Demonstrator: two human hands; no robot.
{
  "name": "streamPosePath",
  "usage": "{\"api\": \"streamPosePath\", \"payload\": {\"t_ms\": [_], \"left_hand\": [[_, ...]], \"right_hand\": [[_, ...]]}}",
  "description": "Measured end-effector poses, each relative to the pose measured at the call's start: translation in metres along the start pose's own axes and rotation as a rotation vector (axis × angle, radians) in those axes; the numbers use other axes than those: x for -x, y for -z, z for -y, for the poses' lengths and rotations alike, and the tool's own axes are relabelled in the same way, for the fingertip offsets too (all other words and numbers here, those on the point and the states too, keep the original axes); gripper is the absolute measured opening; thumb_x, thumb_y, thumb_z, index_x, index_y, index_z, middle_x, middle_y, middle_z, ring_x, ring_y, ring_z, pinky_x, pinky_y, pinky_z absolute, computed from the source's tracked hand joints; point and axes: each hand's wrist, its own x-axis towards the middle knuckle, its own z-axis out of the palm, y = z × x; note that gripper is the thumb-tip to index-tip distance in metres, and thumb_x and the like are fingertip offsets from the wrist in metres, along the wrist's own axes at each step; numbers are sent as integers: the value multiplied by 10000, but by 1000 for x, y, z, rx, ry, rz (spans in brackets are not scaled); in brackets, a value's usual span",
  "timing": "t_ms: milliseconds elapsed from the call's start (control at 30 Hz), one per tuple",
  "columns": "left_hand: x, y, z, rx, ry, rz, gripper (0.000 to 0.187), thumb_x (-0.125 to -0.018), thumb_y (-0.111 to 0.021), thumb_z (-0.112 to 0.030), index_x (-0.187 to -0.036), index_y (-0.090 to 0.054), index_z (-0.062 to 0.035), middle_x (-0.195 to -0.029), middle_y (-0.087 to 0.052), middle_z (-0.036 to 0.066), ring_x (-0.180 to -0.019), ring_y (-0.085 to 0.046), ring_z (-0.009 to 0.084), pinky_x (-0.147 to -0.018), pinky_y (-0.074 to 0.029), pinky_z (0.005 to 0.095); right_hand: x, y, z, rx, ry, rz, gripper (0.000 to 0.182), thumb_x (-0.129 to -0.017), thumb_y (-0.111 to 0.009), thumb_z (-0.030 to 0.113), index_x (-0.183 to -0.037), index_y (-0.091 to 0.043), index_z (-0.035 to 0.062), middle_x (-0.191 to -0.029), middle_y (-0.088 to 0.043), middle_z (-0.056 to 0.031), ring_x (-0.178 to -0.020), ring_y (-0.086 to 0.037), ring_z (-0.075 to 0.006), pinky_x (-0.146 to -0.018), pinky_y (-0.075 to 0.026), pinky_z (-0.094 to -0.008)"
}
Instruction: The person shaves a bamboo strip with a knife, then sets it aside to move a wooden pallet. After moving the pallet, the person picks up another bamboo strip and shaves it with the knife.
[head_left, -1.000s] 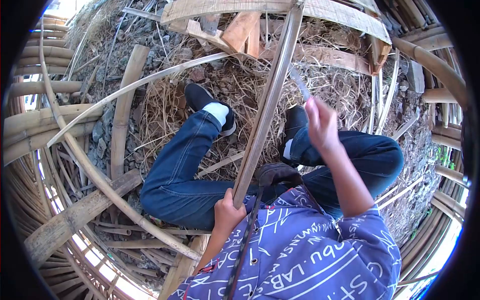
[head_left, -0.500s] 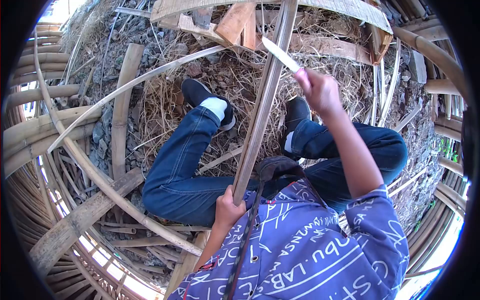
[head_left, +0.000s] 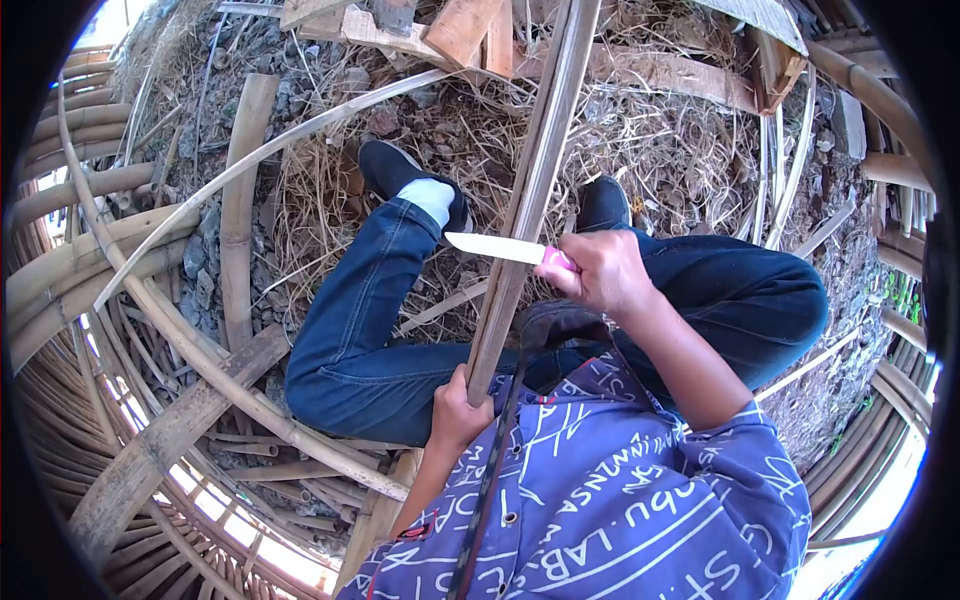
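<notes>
My left hand is wrapped round the lower end of a long bamboo strip, close against my shirt. The strip slants up and away between my legs, past the top of the view. In my right hand is a knife with a pink handle, fingers closed round it. Its pale blade points left and crosses the strip about midway along the part that shows. The blade overlaps the strip in this view, its tip reaching past the strip toward my left ankle.
Dry shavings cover the ground round my shoes. Wooden boards lie at the top. On the left are a bamboo pole, a thin curved strip and a flat plank. Bamboo railings ring the space.
My right hand with the knife has come down along the strip toward me, and the blade has turned to point left. My left hand keeps its hold on the strip's lower end.
</notes>
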Motion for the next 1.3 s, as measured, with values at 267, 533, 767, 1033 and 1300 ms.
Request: {"api": "streamPosePath", "payload": {"t_ms": [267,533,767,1033,1300], "left_hand": [[0,-2,-1,-15,30,-6,201,-675,-550,-19,-872,-523,11,-651,-581,221,-645,-615,414,-563,-488,439],[-2,-2,-3,-19,31,-35,168,-676,-529,-12,-841,-498,3,-653,-568,243,-654,-599,436,-576,-477,469],[0,-4,1,-27,-17,-85,186,-671,-536,-14,-851,-494,1,-646,-563,251,-657,-589,449,-574,-466,495],[15,-1,7,-87,-19,-68,286,-658,-564,-63,-934,-539,9,-689,-592,263,-674,-603,436,-631,-489,506],[14,-7,9,-113,-3,-105,371,-655,-582,-111,-1004,-547,10,-711,-602,264,-699,-600,442,-676,-487,516]], "right_hand": [[-26,8,-24,177,168,-70,488,-797,-638,497,-582,-455,99,-494,-467,-68,-449,-536,-271,-422,-412,-388],[-34,8,-25,273,198,-98,520,-779,-607,576,-585,-487,110,-510,-527,-47,-458,-573,-262,-421,-444,-385],[-39,7,-36,317,269,-132,511,-802,-610,554,-603,-478,103,-510,-493,-68,-458,-548,-262,-437,-432,-378],[-74,127,-70,557,-396,-320,526,-886,-486,579,-830,-694,99,-728,-642,-182,-710,-629,-369,-647,-471,-453],[-10,131,-79,401,-339,-274,499,-931,-482,464,-793,-643,12,-540,-497,-162,-504,-519,-260,-522,-405,-403]]}}
